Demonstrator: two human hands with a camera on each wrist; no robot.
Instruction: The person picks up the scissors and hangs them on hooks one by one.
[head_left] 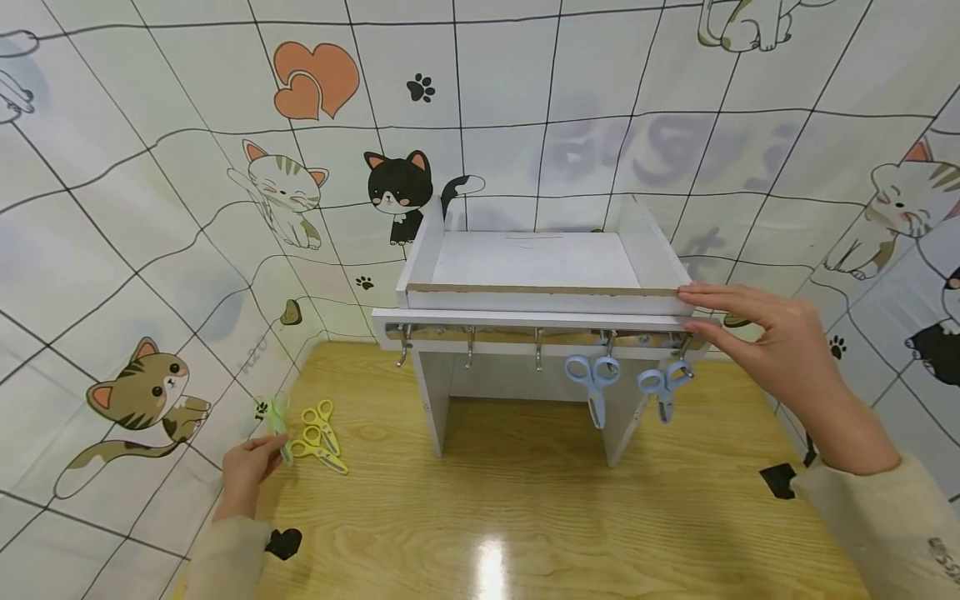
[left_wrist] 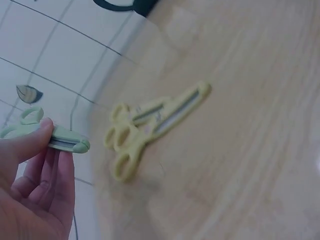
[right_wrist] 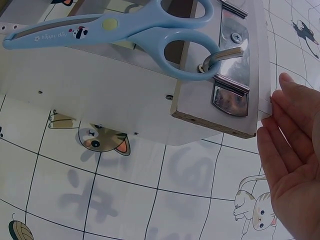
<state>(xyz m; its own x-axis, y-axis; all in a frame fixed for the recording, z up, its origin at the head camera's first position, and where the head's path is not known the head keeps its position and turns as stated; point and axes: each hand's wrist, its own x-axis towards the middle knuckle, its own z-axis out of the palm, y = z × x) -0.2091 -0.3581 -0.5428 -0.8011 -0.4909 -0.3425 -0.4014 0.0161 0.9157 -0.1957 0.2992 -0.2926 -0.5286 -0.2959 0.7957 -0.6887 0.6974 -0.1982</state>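
At the left, my left hand (head_left: 247, 471) pinches green scissors (left_wrist: 67, 139) between thumb and fingers, with the blade end pointing away from the palm. Two yellow scissors (head_left: 318, 454) lie overlapping on the table beside that hand. My right hand (head_left: 783, 350) rests its nearly straight fingers and thumb against the front right corner of a white shelf (head_left: 487, 302). Below that corner, blue scissors (right_wrist: 105, 31) hang by a finger loop from the end hook (right_wrist: 227, 55). A second pair of blue scissors (head_left: 596, 387) hangs on the neighbouring hook.
Several metal hooks line the shelf's front board; the hook (head_left: 471, 346) and the hook (head_left: 538, 348) near the middle hold nothing. The shelf stands on the wooden table (head_left: 510, 508). Cat-patterned cloth (head_left: 495, 100) surrounds it at the back and sides. Black patches (head_left: 285, 543) mark the table.
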